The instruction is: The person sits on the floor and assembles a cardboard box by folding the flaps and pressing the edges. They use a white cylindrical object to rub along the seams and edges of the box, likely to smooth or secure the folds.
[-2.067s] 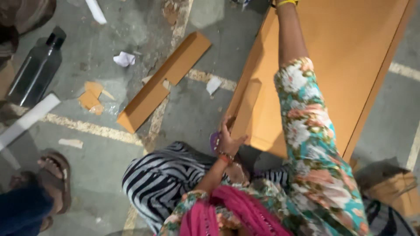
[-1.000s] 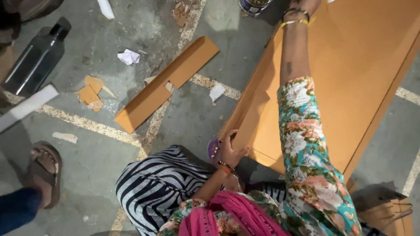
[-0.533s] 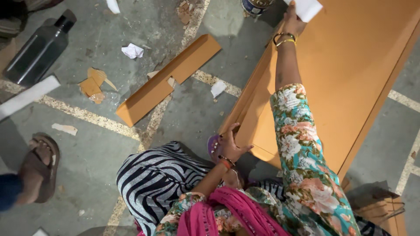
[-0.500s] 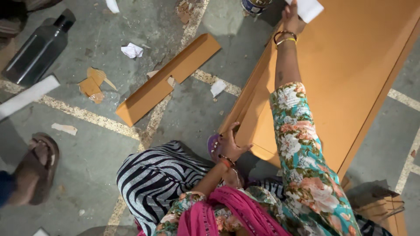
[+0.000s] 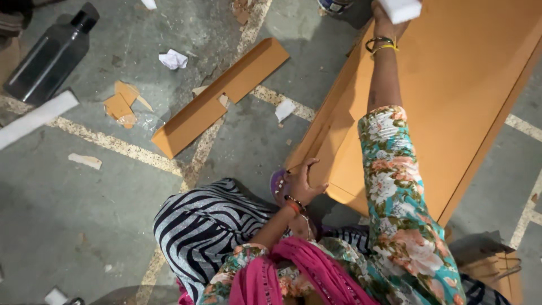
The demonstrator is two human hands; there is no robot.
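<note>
Panel [image 5: 451, 96], large, flat, orange-brown, smooth-faced, floor-laid.

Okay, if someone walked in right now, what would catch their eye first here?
Probably the big orange board filling the upper right, tilted up off the grey floor. The right hand presses a white block on its far end, while the left hand grips its near corner. To the left lie a smaller orange strip and a dark bottle.

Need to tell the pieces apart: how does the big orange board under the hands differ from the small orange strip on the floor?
The big orange board is wide, tilted, and touched by the left hand and right hand. The small orange strip is narrow, flat on the floor, untouched. Both share the same orange colour.
</note>
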